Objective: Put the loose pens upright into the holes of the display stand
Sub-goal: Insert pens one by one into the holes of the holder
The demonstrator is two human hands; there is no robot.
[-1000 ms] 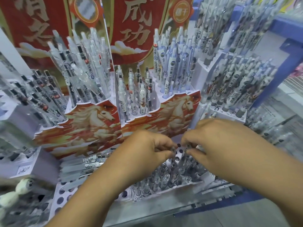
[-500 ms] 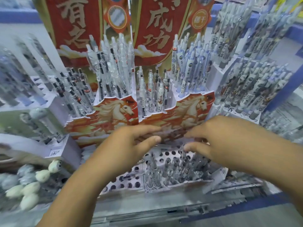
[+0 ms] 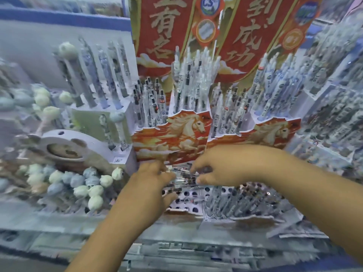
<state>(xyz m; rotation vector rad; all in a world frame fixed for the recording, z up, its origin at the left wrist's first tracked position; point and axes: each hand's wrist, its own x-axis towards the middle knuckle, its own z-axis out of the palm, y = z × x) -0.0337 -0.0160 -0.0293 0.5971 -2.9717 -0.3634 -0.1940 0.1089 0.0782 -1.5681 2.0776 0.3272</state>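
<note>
A white display stand [image 3: 193, 209] with rows of round holes sits low in the middle of the shelf. Several pens [image 3: 235, 201] stand upright in its right half. A bundle of clear loose pens [image 3: 182, 176] lies sideways over the holed left half. My left hand [image 3: 151, 185] and my right hand [image 3: 222, 167] both grip this bundle from either side, fingers curled around it. The frame is blurred, so single pens are hard to tell apart.
A red and gold tiered stand with horse pictures [image 3: 182, 134] rises just behind my hands, full of upright pens. Pens with round animal tops [image 3: 86, 185] crowd the left. More pen racks [image 3: 330, 107] fill the right. A grey shelf edge [image 3: 176, 250] runs below.
The view has swung left and closer. Both hands moved from the upright pens on the right to the left half of the holed stand, and now hold a sideways bundle of loose pens.
</note>
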